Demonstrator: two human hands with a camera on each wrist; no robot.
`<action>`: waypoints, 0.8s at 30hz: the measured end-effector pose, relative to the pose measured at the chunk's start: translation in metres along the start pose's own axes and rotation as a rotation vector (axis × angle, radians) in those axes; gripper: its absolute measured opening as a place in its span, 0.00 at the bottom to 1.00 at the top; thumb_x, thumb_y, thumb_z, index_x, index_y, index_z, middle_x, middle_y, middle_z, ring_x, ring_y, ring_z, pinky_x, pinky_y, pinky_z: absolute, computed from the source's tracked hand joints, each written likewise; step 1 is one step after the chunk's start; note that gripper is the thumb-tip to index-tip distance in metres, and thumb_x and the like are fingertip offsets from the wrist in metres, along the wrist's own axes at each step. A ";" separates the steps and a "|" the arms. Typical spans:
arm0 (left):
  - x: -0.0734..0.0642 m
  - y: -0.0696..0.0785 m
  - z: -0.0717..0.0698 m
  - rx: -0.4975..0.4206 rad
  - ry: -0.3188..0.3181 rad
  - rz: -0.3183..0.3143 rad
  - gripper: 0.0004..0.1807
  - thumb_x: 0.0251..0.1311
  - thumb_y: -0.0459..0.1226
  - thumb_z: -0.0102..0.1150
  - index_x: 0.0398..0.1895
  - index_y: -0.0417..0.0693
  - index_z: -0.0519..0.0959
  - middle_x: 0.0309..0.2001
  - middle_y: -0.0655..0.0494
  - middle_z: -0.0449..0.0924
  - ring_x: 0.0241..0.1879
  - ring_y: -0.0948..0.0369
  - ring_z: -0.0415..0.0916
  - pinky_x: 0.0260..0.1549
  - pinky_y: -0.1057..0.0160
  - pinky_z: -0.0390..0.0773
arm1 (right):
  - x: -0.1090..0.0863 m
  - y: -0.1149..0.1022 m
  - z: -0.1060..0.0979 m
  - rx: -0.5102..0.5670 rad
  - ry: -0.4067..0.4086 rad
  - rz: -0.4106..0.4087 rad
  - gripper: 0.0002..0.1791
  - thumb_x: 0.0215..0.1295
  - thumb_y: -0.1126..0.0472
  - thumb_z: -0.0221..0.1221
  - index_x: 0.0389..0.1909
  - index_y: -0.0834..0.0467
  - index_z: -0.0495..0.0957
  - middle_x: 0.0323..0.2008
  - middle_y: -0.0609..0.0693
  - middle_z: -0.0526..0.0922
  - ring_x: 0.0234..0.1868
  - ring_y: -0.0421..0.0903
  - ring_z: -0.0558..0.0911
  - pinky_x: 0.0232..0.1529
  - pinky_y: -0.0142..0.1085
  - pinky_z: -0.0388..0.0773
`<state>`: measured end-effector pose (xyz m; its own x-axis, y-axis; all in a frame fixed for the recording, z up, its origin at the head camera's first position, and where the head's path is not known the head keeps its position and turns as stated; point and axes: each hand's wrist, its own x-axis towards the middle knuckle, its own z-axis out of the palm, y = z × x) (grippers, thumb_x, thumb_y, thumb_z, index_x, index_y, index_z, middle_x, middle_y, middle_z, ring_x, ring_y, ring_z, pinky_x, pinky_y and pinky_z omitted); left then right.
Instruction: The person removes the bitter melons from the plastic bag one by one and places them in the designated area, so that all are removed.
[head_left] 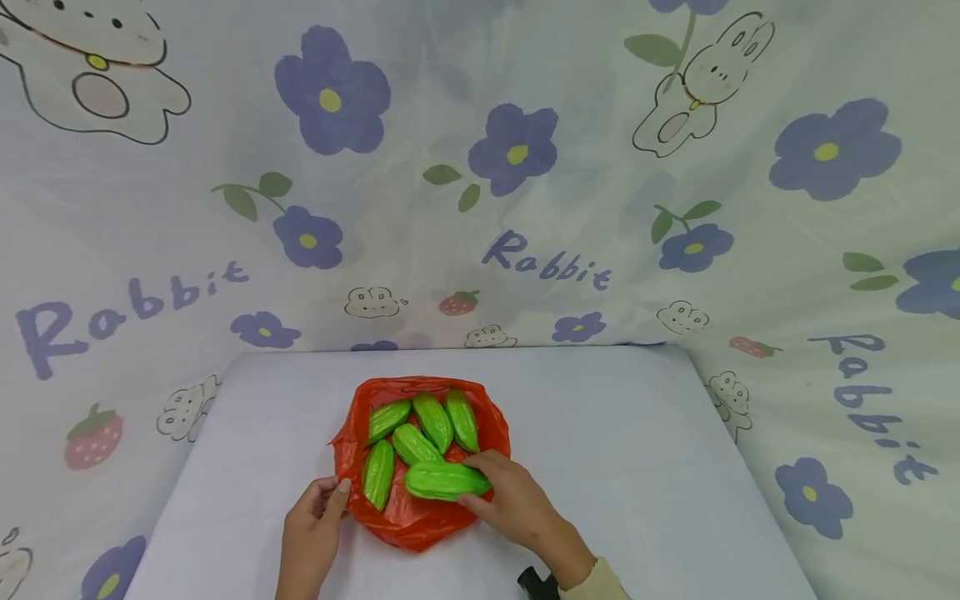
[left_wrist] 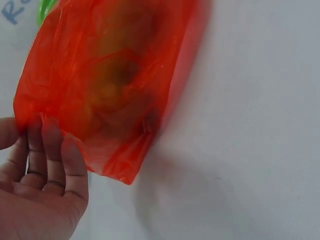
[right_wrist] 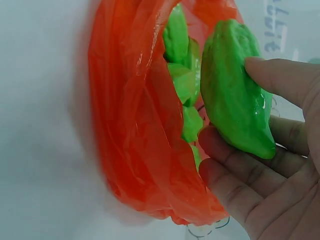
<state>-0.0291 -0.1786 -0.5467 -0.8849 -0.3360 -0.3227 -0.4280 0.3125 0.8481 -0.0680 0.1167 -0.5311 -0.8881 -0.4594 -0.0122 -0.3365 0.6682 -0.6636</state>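
Note:
A red plastic bag point(head_left: 416, 535) stands on the table with its mouth spread wide. My left hand point(head_left: 312, 527) pinches the bag's left rim between thumb and fingers; in the left wrist view, fingertips show behind the thin film. Over the near right side of the mouth, my right hand point(head_left: 521, 507) holds a glossy green bitter melon point(head_left: 444, 482) by one end. The right wrist view shows the thumb on top of this ridged melon point(right_wrist: 235, 90) and fingers beneath. Several more bitter melons point(head_left: 417, 444) lie inside the bag.
The table point(head_left: 615, 450) has a white cover. Behind and beside it hangs a cloth point(head_left: 420, 250) printed with flowers and rabbits. A small black object point(head_left: 536, 583) lies at the near edge, by the right sleeve point(head_left: 596, 583).

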 end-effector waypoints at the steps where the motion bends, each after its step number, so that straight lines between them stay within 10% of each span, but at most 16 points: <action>1: 0.000 -0.001 0.000 -0.001 -0.001 0.002 0.26 0.80 0.53 0.51 0.60 0.37 0.76 0.52 0.43 0.81 0.44 0.60 0.79 0.42 0.65 0.85 | -0.001 0.000 0.000 0.005 0.004 0.002 0.27 0.70 0.47 0.69 0.64 0.54 0.78 0.58 0.41 0.80 0.57 0.39 0.80 0.60 0.39 0.80; 24: 0.000 -0.004 -0.001 -0.001 0.013 0.052 0.27 0.78 0.54 0.53 0.58 0.37 0.77 0.51 0.43 0.82 0.42 0.63 0.80 0.42 0.67 0.85 | -0.031 0.025 -0.013 0.118 0.194 0.026 0.25 0.68 0.52 0.71 0.62 0.52 0.78 0.55 0.40 0.80 0.53 0.38 0.80 0.57 0.38 0.82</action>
<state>-0.0271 -0.1806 -0.5493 -0.9034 -0.3310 -0.2727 -0.3812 0.3287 0.8641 -0.0534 0.1551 -0.5379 -0.9435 -0.3139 0.1063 -0.2839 0.6000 -0.7480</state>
